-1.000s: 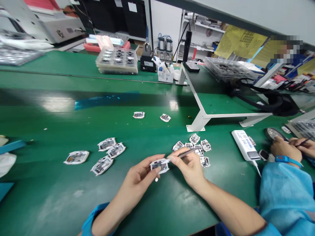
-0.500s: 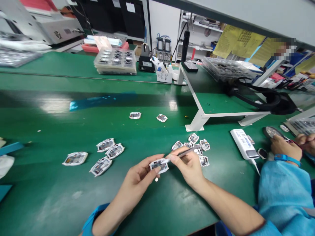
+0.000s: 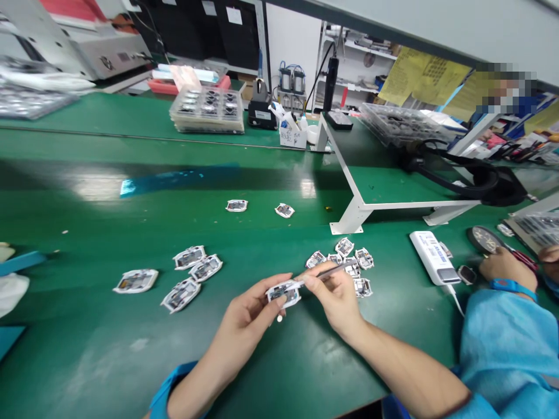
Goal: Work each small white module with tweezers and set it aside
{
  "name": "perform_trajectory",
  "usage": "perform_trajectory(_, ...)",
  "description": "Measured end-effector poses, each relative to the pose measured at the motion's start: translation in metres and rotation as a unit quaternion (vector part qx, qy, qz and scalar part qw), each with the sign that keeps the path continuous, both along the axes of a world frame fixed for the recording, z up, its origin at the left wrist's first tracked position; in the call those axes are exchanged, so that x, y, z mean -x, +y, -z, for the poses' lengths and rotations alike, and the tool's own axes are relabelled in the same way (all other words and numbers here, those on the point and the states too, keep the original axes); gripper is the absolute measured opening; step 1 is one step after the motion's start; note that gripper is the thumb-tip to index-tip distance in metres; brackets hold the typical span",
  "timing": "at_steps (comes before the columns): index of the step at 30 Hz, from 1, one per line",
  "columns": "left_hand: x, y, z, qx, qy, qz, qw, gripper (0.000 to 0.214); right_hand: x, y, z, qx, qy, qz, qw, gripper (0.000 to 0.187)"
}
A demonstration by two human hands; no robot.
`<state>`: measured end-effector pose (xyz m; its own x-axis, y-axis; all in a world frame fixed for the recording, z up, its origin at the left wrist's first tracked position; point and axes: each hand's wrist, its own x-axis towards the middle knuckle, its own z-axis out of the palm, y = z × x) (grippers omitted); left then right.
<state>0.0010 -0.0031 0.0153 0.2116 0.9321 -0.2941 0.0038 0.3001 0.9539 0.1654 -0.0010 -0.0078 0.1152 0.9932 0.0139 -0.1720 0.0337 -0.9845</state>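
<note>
Left hand: the left hand (image 3: 244,327) pinches a small white-edged piece (image 3: 283,294) between thumb and fingers, with the thumb resting on its face. The piece is held just above the bench, in front of the person.

Right hand: the right hand (image 3: 336,302) has its thumb and fingers pressed together around tweezers (image 3: 332,273), held like a pen. Their tip reaches the right edge of the piece; whether the tips are closed is too small to tell.

Piece: dark circuit parts show inside the white border. A small white nub (image 3: 279,318) sits just below it, but whether they are joined is hard to tell.

Slip risk: the piece is small and gripped only by its edges, so a hard push from the tweezers could twist it out of the fingers.

Scratch risk: if the tip skids off the edge, it could scrape the dark parts inside.

Nearby pile: a loose cluster of similar pieces (image 3: 345,265) lies just beyond the right hand. A dropped piece could land among them and get mixed in.

Bench: the glossy green bench (image 3: 109,372) could let the nub roll away if it comes loose.

Co-worker: a co-worker's hand (image 3: 506,269) and blue sleeve (image 3: 502,349) are at the right, beside a white box (image 3: 434,258). A wide reach there could knock the pile.
</note>
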Motion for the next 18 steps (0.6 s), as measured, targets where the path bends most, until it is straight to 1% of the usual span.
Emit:
perform_trajectory(8,0.0,-0.0005,0.0004,-0.004,0.003,-0.002,1.0,0.043,0.0008,-0.0012,0.0012,-0.002,0.028,0.005,1.0,0.024)
perform_trajectory(18,0.0002,0.0,0.0021,-0.008,0.009,-0.005,1.0,0.043,-0.0005,-0.0003,0.002,0.005,0.006,0.0,1.0,0.02)
